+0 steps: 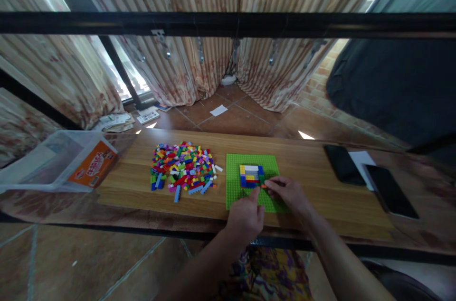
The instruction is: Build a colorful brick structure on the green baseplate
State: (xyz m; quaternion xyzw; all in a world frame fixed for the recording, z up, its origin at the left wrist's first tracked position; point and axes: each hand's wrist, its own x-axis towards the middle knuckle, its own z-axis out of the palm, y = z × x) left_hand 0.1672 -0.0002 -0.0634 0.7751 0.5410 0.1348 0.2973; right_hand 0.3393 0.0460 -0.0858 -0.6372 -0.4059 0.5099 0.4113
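Note:
A green baseplate [235, 168] lies flat on the wooden table [313, 158]. A small block of blue, yellow, white and red bricks [250, 175] is built on it. My right hand [290, 194] rests on the plate's right part and pinches a small orange brick [263, 186] against the block's lower right corner. My left hand [246, 218] is curled at the plate's near edge, its forefinger pointing toward the block; I cannot see anything in it. A heap of loose coloured bricks [183, 165] lies to the left of the plate.
A clear plastic box [53, 161] with an orange label lies on its side at the table's left end. Two dark phones [344, 164] [390, 190] and a white paper [361, 158] sit at the right. A black bar [228, 23] crosses overhead; curtains hang behind.

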